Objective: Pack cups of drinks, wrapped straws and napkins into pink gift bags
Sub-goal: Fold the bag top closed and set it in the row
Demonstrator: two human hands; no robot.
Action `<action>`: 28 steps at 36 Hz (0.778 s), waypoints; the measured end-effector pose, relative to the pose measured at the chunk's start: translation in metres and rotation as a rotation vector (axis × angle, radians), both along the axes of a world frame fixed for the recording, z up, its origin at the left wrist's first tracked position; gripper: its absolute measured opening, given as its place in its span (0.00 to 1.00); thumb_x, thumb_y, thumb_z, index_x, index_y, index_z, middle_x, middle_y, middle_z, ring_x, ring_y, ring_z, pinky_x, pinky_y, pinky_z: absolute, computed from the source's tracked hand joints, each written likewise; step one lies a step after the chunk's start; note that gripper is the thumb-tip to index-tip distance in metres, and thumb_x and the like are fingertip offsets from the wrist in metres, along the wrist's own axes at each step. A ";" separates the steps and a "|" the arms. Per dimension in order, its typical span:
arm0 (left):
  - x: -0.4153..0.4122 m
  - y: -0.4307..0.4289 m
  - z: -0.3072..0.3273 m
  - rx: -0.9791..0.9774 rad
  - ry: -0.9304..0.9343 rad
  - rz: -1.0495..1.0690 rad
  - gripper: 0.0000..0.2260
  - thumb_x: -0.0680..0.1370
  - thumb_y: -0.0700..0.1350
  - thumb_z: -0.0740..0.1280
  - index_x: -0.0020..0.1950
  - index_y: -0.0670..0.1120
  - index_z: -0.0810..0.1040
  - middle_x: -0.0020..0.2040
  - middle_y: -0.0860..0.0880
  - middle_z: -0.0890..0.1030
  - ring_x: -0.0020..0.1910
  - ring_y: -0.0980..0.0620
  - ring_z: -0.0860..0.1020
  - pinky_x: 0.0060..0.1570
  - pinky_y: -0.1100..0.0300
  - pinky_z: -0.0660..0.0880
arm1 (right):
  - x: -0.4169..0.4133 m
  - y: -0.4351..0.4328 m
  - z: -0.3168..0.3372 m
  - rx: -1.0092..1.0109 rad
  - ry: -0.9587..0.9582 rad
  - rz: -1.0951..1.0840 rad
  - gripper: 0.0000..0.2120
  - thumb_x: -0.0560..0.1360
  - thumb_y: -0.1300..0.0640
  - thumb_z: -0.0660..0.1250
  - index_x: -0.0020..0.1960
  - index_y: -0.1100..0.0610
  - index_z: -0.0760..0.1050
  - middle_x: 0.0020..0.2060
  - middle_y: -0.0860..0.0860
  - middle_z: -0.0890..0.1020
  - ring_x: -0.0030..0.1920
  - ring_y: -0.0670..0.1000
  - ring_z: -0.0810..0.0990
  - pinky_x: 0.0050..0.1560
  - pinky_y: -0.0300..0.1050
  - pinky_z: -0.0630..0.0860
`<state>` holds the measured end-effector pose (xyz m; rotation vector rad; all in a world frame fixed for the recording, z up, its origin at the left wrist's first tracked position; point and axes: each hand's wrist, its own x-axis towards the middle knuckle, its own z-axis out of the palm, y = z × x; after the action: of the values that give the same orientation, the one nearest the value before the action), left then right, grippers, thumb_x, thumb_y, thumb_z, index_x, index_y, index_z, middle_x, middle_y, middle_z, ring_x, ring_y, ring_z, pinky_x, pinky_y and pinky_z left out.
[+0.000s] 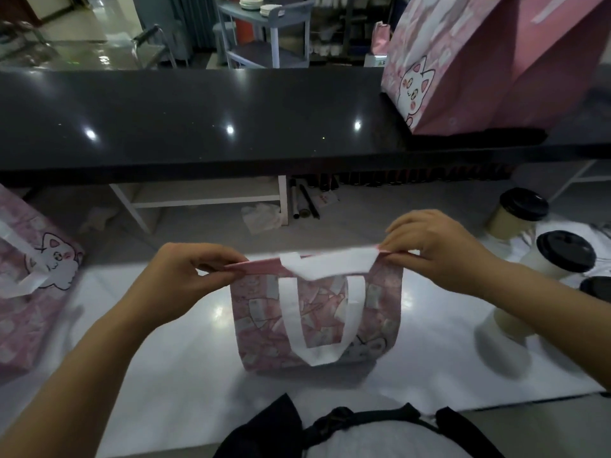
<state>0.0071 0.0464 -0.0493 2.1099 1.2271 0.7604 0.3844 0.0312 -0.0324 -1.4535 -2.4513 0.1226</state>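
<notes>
A pink gift bag (380, 312) with white handles stands upright on the white counter (185, 358) in front of me. My left hand (195, 269) pinches the left end of its top edge and my right hand (436, 246) pinches the right end, so the mouth is pressed flat. One white handle hangs down the front of the bag; the other lies folded along the top. Pale cups with black lids stand at the right: one (515, 214) farther back, another (558, 254) nearer, and a third (509, 322) lower down.
A second pink cat-print bag (29, 279) lies at the left edge. Two large pink bags (463, 64) stand on the raised black counter (198, 120) at the back right. Crumpled tissue (263, 218) and rolled items lie under that shelf. A dark strap crosses my chest at the bottom.
</notes>
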 end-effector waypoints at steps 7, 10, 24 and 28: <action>0.037 -0.034 -0.013 0.024 -0.216 0.008 0.09 0.71 0.56 0.74 0.50 0.60 0.84 0.46 0.62 0.85 0.45 0.58 0.83 0.45 0.71 0.76 | -0.004 0.034 -0.014 0.035 0.141 -0.305 0.10 0.77 0.57 0.69 0.57 0.56 0.83 0.57 0.52 0.78 0.55 0.54 0.75 0.54 0.46 0.71; 0.048 -0.045 -0.024 -0.069 -0.215 -0.053 0.15 0.70 0.60 0.76 0.55 0.60 0.83 0.54 0.61 0.84 0.55 0.57 0.81 0.54 0.67 0.76 | -0.014 0.037 -0.023 -0.001 0.330 -0.433 0.15 0.76 0.57 0.70 0.62 0.54 0.80 0.56 0.51 0.74 0.53 0.52 0.76 0.53 0.43 0.73; 0.067 -0.091 -0.097 -0.463 -0.202 0.089 0.39 0.66 0.78 0.63 0.75 0.74 0.55 0.75 0.72 0.60 0.69 0.67 0.68 0.55 0.69 0.77 | -0.029 -0.107 -0.116 -0.472 1.047 -0.401 0.46 0.64 0.29 0.71 0.75 0.34 0.55 0.69 0.30 0.66 0.70 0.39 0.68 0.68 0.52 0.71; 0.083 -0.102 -0.101 -0.455 -0.255 0.132 0.42 0.65 0.79 0.63 0.76 0.73 0.52 0.69 0.79 0.58 0.64 0.76 0.66 0.46 0.76 0.75 | -0.043 -0.143 -0.141 -0.603 0.917 -0.313 0.55 0.63 0.32 0.76 0.75 0.29 0.41 0.73 0.26 0.57 0.71 0.29 0.59 0.67 0.41 0.66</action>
<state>0.0903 -0.0554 -0.1508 1.5295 1.2661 0.7019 0.3417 -0.1113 -0.1734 -1.4822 -1.4654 1.2310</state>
